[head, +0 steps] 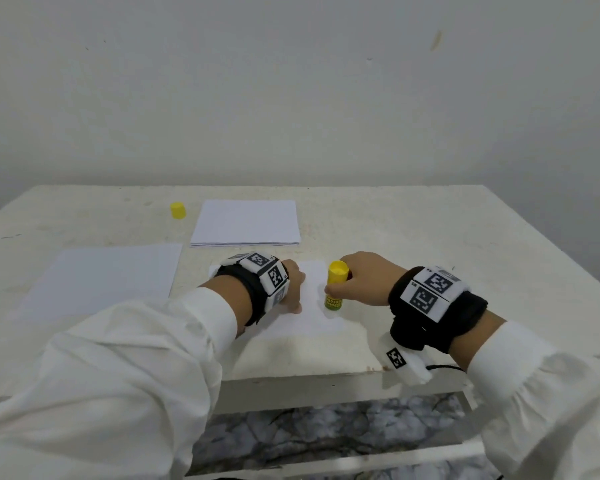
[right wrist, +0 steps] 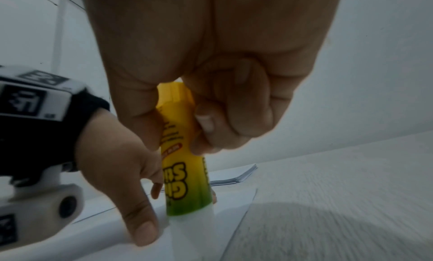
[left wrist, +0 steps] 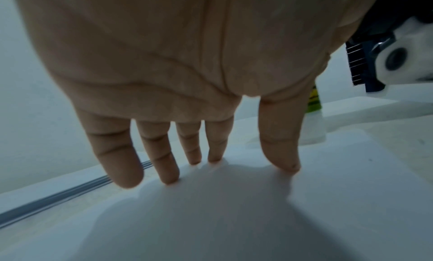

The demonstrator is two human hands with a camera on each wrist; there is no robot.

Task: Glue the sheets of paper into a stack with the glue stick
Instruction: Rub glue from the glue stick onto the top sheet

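A white sheet (head: 310,317) lies near the table's front edge. My left hand (head: 291,287) presses it flat with straight, spread fingers (left wrist: 161,153); the same sheet (left wrist: 234,209) fills the left wrist view. My right hand (head: 361,282) grips a yellow-green glue stick (head: 335,287) upright, its white glue tip down on the sheet's right edge. In the right wrist view the fingers (right wrist: 211,127) curl round the glue stick (right wrist: 185,172) and the left hand's thumb (right wrist: 140,226) rests beside the tip.
A stack of white sheets (head: 245,223) lies at the back centre, also seen as the stack (right wrist: 234,176). The yellow cap (head: 178,210) stands to its left. A single sheet (head: 104,278) lies at the left. The table edge (head: 309,379) is close below the hands.
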